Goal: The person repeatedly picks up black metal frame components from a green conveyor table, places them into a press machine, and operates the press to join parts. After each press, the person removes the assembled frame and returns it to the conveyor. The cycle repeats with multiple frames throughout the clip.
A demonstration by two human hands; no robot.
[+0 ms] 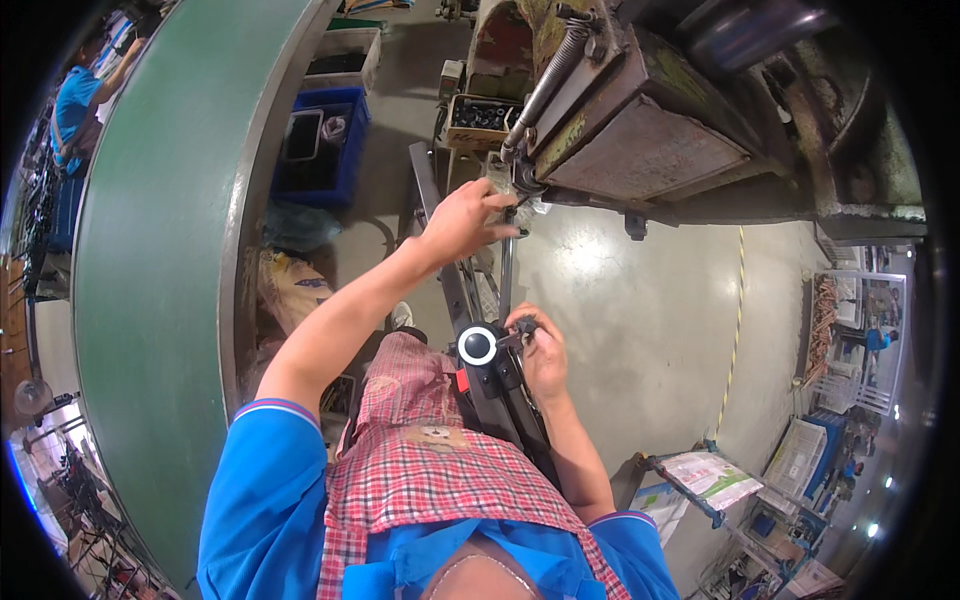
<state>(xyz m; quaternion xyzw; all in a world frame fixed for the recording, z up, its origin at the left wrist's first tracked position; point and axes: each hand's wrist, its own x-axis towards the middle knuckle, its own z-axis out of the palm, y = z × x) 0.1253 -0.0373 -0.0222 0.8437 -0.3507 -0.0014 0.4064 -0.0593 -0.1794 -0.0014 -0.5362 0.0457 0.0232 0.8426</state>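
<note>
A long black tubular frame (455, 285) runs from my lap toward the machine and carries a round black-and-white cap (477, 345). My right hand (543, 355) is closed, fingers curled about a small black knob (526, 325) just right of that cap. Farther ahead, my left hand (468, 222) reaches in from the left with thumb and fingers apart. They straddle the upper end of a thin dark bar (507, 265), beneath the machine's spring-loaded rod (545, 85). Whether the left fingertips touch the bar, I cannot tell.
A heavy worn metal machine (650, 150) overhangs the front right. Along my left runs a green-topped table (170, 250). Between them stand a blue crate (345, 180) and a box of small dark parts (482, 115). A papered rack (710, 478) stands lower right; another person (75, 110) works far left.
</note>
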